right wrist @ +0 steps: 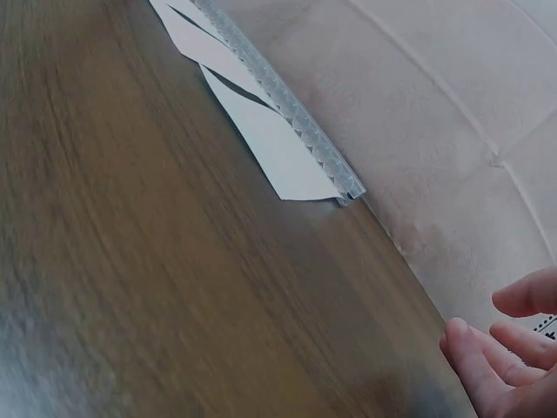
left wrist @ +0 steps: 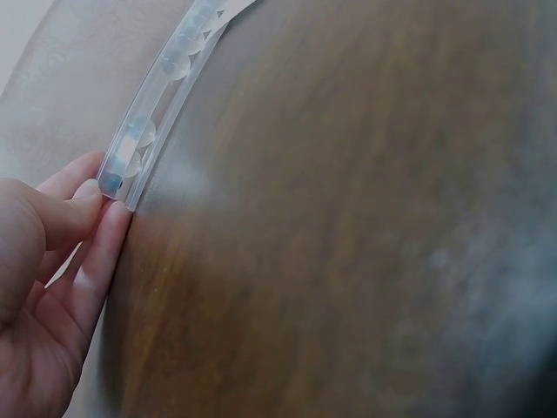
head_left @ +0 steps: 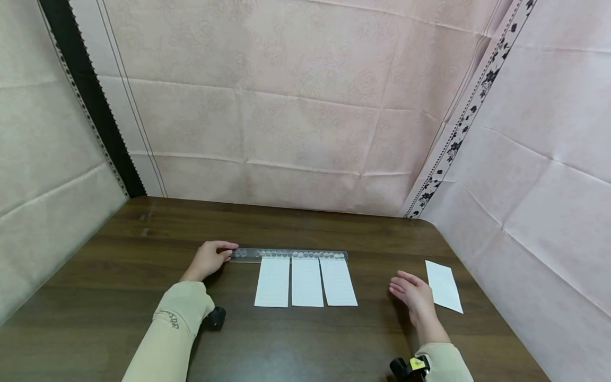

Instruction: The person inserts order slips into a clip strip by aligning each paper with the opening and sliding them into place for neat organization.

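A clear plastic ticket rail (head_left: 247,254) with a row of round beads inside lies across the middle of the table. My left hand (head_left: 209,260) pinches its left end between thumb and fingers, seen closely on the rail (left wrist: 139,144) in the left wrist view. Three white paper slips, a left one (head_left: 273,284), a middle one (head_left: 307,284) and a right one (head_left: 339,284), extend from the rail toward me, side by side. My right hand (head_left: 414,296) holds nothing, its fingers loosely bent, just left of a loose white slip (head_left: 444,285).
The brown wooden table (head_left: 305,345) has its far edge along a pale cloth backdrop (head_left: 305,132). More cloth hangs at the left and right sides. Black wrist cameras, left (head_left: 215,318) and right (head_left: 408,367), are strapped at both sleeves.
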Demonstrator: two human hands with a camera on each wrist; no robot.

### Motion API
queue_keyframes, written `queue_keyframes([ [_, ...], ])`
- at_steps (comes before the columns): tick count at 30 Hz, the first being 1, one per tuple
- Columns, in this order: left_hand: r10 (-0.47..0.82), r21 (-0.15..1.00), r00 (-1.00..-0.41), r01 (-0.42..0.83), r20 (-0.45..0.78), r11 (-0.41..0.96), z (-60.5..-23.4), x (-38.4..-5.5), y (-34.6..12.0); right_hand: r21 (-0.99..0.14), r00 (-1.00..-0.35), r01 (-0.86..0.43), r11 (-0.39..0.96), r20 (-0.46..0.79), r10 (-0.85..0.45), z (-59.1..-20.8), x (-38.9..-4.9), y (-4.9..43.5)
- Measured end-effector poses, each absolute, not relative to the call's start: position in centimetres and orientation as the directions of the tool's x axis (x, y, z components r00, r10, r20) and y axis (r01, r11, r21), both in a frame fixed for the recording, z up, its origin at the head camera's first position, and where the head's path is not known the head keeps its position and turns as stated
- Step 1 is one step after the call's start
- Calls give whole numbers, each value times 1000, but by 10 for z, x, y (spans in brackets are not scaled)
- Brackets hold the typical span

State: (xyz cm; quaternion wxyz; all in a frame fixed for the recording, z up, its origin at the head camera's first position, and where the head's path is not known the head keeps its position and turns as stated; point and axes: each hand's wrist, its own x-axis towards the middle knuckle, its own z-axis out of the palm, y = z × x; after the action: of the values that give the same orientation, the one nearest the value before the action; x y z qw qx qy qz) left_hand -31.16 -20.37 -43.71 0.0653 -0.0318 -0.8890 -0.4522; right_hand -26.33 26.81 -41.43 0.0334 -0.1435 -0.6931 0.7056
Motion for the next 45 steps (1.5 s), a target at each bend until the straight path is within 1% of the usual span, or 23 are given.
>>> queue_keyframes([
  [28, -9, 795, -990, 109, 142, 597, -436, -310, -202, -987, -944, 156, -30, -157, 291, -417, -253, 293],
  [45, -11, 784, -988, 114, 153, 610, -437, -308, -201, -994, -915, 102, -28, -104, 390, -425, -246, 311],
])
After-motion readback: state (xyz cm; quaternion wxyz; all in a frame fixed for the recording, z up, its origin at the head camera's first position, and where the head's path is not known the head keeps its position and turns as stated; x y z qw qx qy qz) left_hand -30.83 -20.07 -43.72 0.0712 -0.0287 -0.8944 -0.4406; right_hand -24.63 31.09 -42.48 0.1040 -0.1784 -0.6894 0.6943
